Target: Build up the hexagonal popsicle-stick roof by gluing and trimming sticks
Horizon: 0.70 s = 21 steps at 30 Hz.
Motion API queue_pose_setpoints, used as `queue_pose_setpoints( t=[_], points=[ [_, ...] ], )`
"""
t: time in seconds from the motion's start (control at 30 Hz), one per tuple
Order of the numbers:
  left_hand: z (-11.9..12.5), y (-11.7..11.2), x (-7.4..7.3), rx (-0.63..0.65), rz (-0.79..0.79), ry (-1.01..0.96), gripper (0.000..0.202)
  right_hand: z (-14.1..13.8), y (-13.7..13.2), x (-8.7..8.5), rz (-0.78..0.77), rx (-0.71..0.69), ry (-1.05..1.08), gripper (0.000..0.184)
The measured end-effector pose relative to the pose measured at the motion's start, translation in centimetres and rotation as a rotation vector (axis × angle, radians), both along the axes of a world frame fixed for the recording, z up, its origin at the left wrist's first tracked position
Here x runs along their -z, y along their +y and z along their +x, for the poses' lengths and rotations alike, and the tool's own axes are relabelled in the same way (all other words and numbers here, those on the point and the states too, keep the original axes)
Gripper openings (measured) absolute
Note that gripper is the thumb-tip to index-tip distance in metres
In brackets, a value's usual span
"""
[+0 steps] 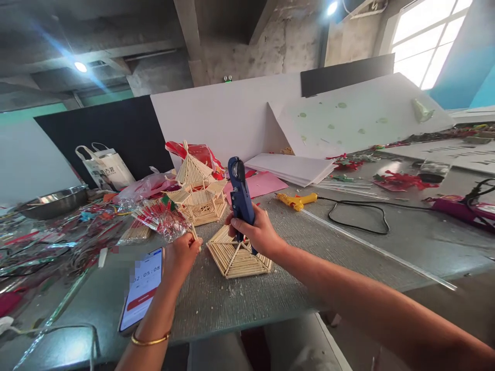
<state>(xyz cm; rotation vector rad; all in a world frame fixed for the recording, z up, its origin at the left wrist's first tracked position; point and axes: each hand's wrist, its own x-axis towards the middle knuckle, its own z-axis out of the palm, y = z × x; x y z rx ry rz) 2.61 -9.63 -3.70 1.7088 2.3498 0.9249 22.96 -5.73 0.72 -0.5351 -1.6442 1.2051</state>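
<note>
My right hand (257, 229) is wrapped round a dark blue hand cutter (240, 193), its rounded head pointing up and its handle ends low in my grip. Below it on the table lies a flat polygonal panel of thin wooden sticks (247, 265), partly covered by the hand and tool. My left hand (187, 247) is closed, pinching a short wooden stick (194, 231) just left of the panel. Behind the panel stands a small pavilion model (199, 193) built of the same sticks, with a pointed roof.
A phone with a running timer (144, 288) lies by my left forearm. Wrapped stick bundles (135, 229) and a metal bowl (54, 202) are at left. To the right are a yellow glue gun (297, 200), its black cord, a clear rod (379, 250) and white sheets (290, 167).
</note>
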Motion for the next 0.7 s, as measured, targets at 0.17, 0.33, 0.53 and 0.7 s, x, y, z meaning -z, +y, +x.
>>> queue_pose_setpoints(
  t=[0.17, 0.33, 0.53, 0.7],
  points=[
    [0.5, -0.5, -0.1, -0.019, -0.012, 0.043, 0.022, -0.1, -0.2, 0.1, -0.009, -0.012, -0.003, 0.016],
    [0.6, -0.8, 0.1, -0.017, 0.004, 0.014, 0.021, -0.3, 0.1, 0.6, -0.013, -0.046, 0.008, 0.020],
    [0.8, -0.5, -0.6, -0.034, 0.030, -0.044, 0.018, -0.1, -1.1, -0.5, -0.035, -0.038, -0.241, 0.021],
    [1.3, -1.4, -2.2, 0.002, -0.017, -0.194, 0.019, 2.5, -3.1, -3.6, 0.071, -0.048, -0.713, 0.031]
  ],
)
